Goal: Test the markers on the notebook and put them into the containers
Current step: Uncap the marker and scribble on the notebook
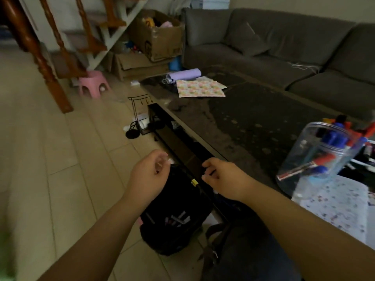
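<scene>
Head view: jar (316, 157) cut off (right edge), bag (178, 209) murky.

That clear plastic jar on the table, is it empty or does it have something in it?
It has things in it: the clear jar holds many markers with blue and red caps, some poking above its rim.

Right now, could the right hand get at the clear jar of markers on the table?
Probably yes: the right hand is busy at the black bag, but nothing stands between it and the clear jar.

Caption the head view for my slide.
Both hands, left and right, hold open a black bag on the floor beside a marker-filled clear jar.
</scene>
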